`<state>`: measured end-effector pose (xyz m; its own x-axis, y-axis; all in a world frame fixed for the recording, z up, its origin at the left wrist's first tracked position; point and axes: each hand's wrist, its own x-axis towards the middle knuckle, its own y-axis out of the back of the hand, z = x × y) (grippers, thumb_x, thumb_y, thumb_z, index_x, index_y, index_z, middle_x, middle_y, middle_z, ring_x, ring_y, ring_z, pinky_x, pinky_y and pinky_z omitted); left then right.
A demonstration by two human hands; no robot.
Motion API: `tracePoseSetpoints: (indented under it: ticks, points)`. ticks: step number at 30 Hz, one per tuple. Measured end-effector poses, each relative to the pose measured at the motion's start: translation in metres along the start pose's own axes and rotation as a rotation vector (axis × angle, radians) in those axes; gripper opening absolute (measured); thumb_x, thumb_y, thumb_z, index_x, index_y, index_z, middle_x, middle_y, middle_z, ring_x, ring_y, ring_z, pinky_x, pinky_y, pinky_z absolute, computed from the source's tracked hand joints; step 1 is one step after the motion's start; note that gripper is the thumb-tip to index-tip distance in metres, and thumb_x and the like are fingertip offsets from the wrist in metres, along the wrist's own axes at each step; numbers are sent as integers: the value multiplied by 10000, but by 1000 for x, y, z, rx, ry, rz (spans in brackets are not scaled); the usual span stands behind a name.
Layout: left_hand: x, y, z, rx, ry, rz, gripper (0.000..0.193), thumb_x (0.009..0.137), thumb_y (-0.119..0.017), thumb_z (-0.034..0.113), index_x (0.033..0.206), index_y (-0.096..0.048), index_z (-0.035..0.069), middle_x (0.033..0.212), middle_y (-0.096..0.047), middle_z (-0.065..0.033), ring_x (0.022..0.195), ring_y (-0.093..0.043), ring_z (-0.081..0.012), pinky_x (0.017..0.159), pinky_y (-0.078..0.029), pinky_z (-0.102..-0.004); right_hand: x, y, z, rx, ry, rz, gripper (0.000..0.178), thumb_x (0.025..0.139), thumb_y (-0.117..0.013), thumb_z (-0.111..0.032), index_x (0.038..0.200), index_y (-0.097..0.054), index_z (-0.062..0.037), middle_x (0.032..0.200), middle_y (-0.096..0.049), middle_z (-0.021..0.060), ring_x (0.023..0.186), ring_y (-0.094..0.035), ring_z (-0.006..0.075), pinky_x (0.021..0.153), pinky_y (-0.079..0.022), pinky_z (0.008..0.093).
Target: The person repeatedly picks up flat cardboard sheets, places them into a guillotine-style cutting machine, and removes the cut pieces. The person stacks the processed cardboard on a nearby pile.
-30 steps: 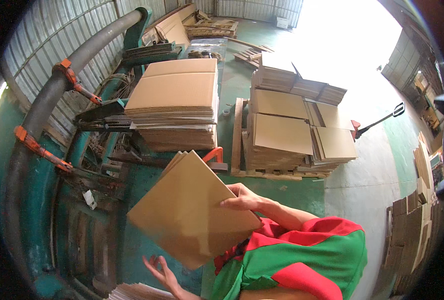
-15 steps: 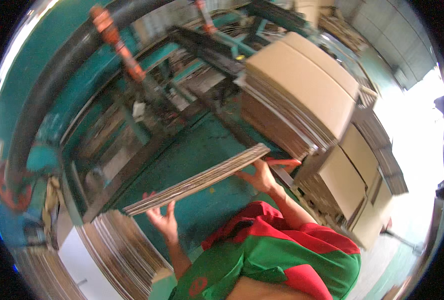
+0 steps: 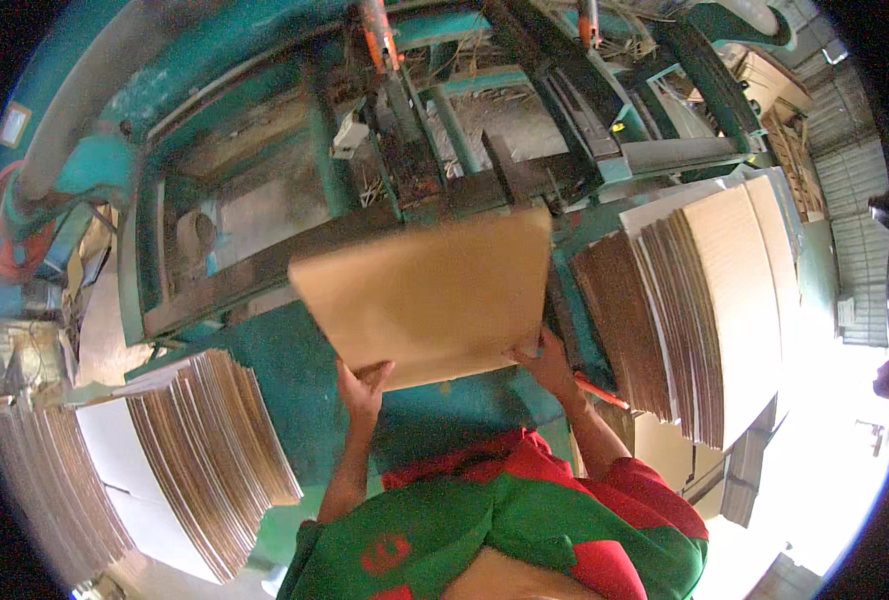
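Observation:
Between my hands is a brown cardboard sheet (image 3: 429, 295), its broad face turned up toward me and its far edge close to the machine's dark front bar. Whether it is one sheet or several together, I cannot tell from this angle. My left hand (image 3: 363, 392) grips its near left corner, thumb on top and fingers underneath. At the near right corner my right hand (image 3: 547, 362) holds it the same way, fingers partly hidden below. Beneath the sheet lies a green work surface (image 3: 294, 375).
A tall stack of cardboard sheets (image 3: 704, 310) stands to the right, another stack (image 3: 209, 450) to the left. Ahead is a green machine with dark rails (image 3: 364, 225) and an orange cylinder (image 3: 376, 35). A thick grey pipe (image 3: 74, 130) curves at far left.
The cardboard was seen edge-on as a thin slanted bundle; now its broad face shows, farther forward. My hands stay on it. The view has turned, bringing the machine more squarely ahead.

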<state>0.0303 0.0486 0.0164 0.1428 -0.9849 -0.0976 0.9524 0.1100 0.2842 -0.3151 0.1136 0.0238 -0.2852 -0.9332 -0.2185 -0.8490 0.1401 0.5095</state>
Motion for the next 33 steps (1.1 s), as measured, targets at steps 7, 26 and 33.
tracePoseSetpoints:
  ticks: [7,26,33]
  points:
    - [18,-9,19,38,172,55,600,737,-825,332,1131,-564,-37,1039,-663,-156,937,-637,-247,828,-496,-375,-1,-42,41,441,-185,85,411,873,-674,-199,1221,-522,-42,1129,-606,85,1039,-579,235,917,-473,386]
    - [62,-56,13,156,-100,-162,946,865,-698,288,1499,-52,15,1372,-468,-250,1243,-494,-358,1018,-402,-413,37,-38,-19,1042,-698,59,482,964,-501,-421,1209,-483,-7,992,-620,165,885,-673,317,755,-580,453]
    - [65,-56,12,112,-97,-153,899,866,-698,266,1491,-112,-10,1405,-428,-247,1293,-444,-329,1056,-362,-395,40,-43,-21,1066,-716,84,478,958,-505,-437,1211,-487,-32,1014,-602,163,887,-667,314,767,-576,461]
